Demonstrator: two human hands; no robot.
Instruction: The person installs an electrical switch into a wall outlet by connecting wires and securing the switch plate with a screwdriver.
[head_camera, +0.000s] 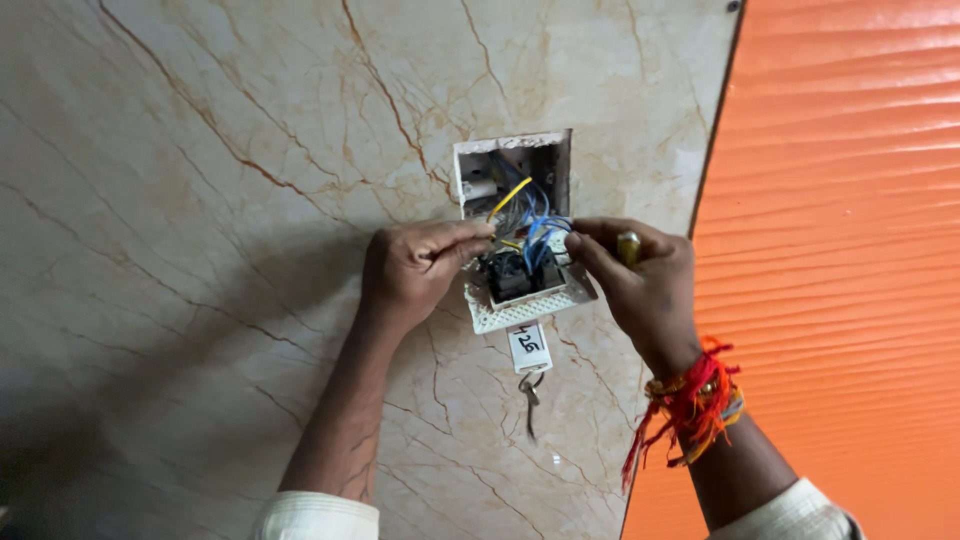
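Observation:
A white switch plate (520, 312) hangs tilted out of a rectangular wall box (512, 172) in a marble-patterned wall, its black back side facing me. Blue and yellow wires (528, 212) run from the box into the plate. My left hand (415, 268) pinches the plate's left edge near the wires. My right hand (640, 275) grips a tool with a yellow handle (628, 246), its tip hidden at the plate's right side. Red and orange threads (690, 400) circle my right wrist.
A white tag (529, 347) with a key (531, 398) hangs just below the plate. An orange ribbed surface (840, 270) fills the right side, past a dark vertical edge. The beige marble wall (200, 200) spreads to the left.

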